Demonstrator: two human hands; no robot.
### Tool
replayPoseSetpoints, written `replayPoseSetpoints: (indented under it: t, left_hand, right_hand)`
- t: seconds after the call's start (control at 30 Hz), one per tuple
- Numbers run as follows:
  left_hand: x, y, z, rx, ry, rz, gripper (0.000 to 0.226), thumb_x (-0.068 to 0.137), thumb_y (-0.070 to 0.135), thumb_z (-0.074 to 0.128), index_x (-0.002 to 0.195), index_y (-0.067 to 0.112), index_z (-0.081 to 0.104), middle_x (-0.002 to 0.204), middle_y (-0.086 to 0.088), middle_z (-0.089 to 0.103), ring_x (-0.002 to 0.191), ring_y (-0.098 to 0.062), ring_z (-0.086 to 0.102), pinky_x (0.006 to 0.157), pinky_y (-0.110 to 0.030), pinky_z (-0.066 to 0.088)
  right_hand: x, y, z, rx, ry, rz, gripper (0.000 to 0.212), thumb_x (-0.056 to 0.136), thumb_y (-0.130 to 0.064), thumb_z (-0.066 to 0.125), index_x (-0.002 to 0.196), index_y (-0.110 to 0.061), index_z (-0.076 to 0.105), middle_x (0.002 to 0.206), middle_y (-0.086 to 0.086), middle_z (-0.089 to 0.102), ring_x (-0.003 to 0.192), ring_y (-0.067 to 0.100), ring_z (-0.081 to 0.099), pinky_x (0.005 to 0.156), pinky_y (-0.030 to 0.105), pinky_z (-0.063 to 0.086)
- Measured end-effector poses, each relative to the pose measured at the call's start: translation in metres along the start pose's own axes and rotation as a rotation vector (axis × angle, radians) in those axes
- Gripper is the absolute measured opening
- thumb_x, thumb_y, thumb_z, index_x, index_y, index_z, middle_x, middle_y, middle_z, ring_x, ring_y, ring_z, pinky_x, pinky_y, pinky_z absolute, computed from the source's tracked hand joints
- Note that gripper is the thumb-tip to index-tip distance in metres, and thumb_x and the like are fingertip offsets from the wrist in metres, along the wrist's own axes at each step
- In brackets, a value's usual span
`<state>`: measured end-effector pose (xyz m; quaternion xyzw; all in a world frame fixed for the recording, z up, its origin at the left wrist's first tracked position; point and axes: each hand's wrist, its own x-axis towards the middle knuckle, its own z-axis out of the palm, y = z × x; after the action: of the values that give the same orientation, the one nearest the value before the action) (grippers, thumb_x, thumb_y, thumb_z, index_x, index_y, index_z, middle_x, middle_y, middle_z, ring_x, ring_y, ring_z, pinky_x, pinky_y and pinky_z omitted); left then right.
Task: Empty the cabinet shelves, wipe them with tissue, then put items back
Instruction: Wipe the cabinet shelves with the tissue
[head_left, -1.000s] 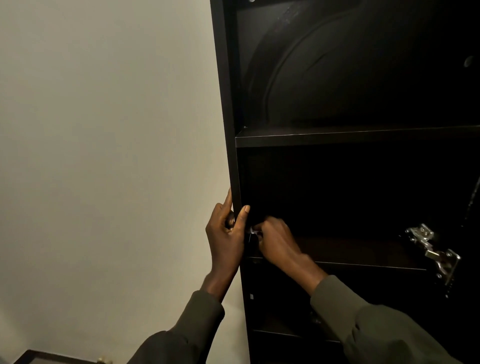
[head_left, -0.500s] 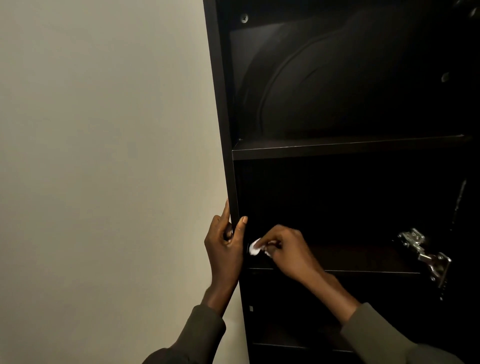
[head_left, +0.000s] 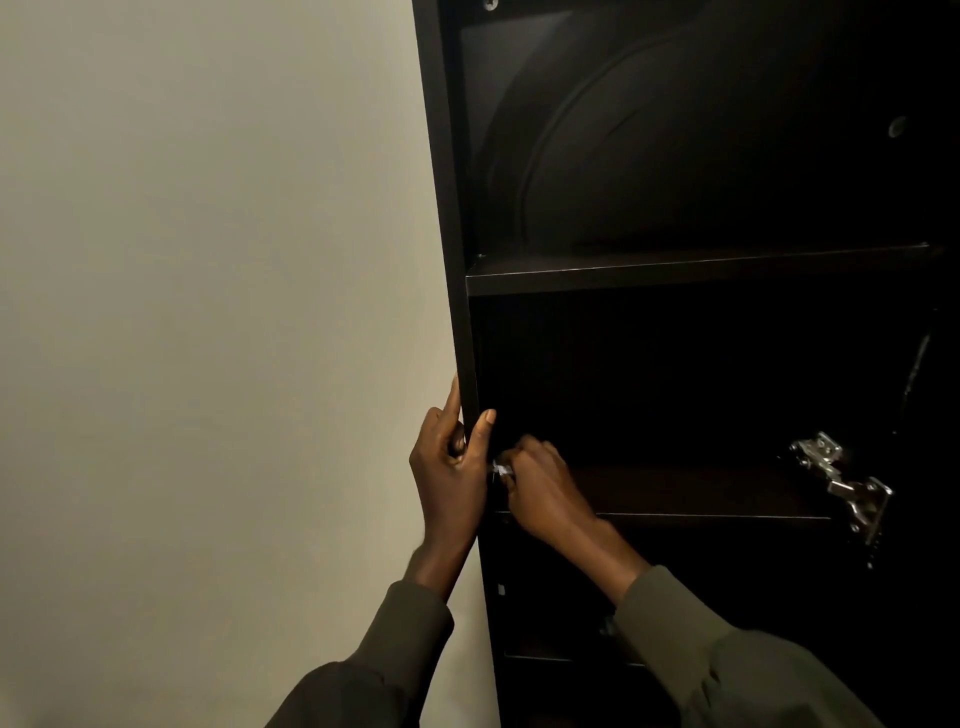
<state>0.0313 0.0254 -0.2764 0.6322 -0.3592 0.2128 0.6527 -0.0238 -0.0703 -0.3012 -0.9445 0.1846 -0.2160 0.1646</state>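
A tall dark cabinet stands open against a pale wall. My left hand grips its left side panel, thumb inside and fingers outside. My right hand is closed on a small white tissue, pressed into the left inner corner just above the middle shelf. Only a scrap of the tissue shows between my fingers. The upper shelf holds a large dark round object.
A metal door hinge sticks out on the cabinet's right side at middle-shelf height. A lower shelf shows below my right sleeve. The pale wall fills the left half of the view.
My right hand moved left along the middle shelf into the corner, and its fingers now cover most of the tissue. My left hand kept its grip on the side panel.
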Motion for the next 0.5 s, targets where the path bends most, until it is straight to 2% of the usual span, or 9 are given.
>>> replayPoseSetpoints:
  t: [0.13,0.23,0.27,0.33,0.4,0.43,0.5]
  left_hand:
    - [-0.001,-0.004,0.001,0.006,0.013,0.012,0.055,0.093,0.015,0.065,0.145,0.016,0.046,0.07,0.005,0.041,0.066,-0.006,0.045,0.064,-0.01,0.038]
    - [-0.001,-0.005,0.002,0.011,0.005,0.011,0.053,0.093,0.018,0.065,0.144,0.014,0.049,0.07,0.004,0.043,0.067,-0.007,0.046,0.063,-0.009,0.039]
    - [-0.001,-0.005,0.003,0.011,-0.001,0.01,0.052,0.093,0.018,0.065,0.143,0.013,0.05,0.07,0.004,0.043,0.067,-0.007,0.046,0.063,-0.009,0.039]
    - [-0.001,-0.004,0.003,0.016,0.0,0.014,0.052,0.093,0.017,0.065,0.142,0.012,0.05,0.069,0.005,0.042,0.067,-0.006,0.046,0.064,-0.008,0.039]
    - [0.0,-0.004,0.003,0.024,0.006,0.015,0.054,0.093,0.016,0.066,0.143,0.013,0.049,0.069,0.006,0.041,0.067,-0.006,0.046,0.065,-0.008,0.038]
    - [0.0,-0.005,0.003,0.026,0.005,0.016,0.054,0.093,0.016,0.066,0.144,0.014,0.048,0.069,0.006,0.04,0.067,-0.006,0.045,0.064,-0.008,0.038]
    - [0.0,-0.006,0.003,0.031,0.009,0.016,0.055,0.093,0.017,0.066,0.144,0.015,0.047,0.069,0.005,0.041,0.067,-0.006,0.045,0.064,-0.009,0.038]
  right_hand:
    - [-0.024,-0.006,-0.011,0.071,0.029,-0.077,0.023,0.093,-0.007,0.06,0.112,-0.019,0.065,0.117,-0.002,0.055,0.108,0.014,0.053,0.091,0.023,0.047]
    - [-0.041,0.005,-0.034,0.244,-0.066,-0.014,0.018,0.093,-0.014,0.062,0.103,-0.026,0.07,0.112,-0.01,0.058,0.103,0.003,0.056,0.088,0.02,0.051]
    - [-0.046,0.014,-0.043,0.266,-0.048,0.012,0.018,0.092,-0.015,0.063,0.102,-0.028,0.071,0.11,-0.012,0.06,0.101,0.001,0.057,0.087,0.018,0.05]
    - [-0.056,0.039,-0.063,0.252,0.141,0.079,0.019,0.09,-0.014,0.067,0.098,-0.029,0.073,0.104,-0.012,0.065,0.097,0.0,0.06,0.084,0.012,0.046]
    - [-0.067,0.067,-0.08,0.146,0.334,0.199,0.021,0.087,-0.01,0.068,0.099,-0.025,0.075,0.102,-0.006,0.068,0.098,0.01,0.064,0.085,0.015,0.046]
    - [-0.073,0.08,-0.087,0.072,0.37,0.275,0.024,0.088,-0.008,0.067,0.105,-0.023,0.074,0.105,-0.001,0.067,0.101,0.015,0.063,0.087,0.019,0.045]
    - [-0.084,0.104,-0.093,-0.079,0.333,0.413,0.034,0.089,-0.005,0.063,0.12,-0.016,0.068,0.114,0.007,0.062,0.109,0.023,0.059,0.089,0.023,0.043]
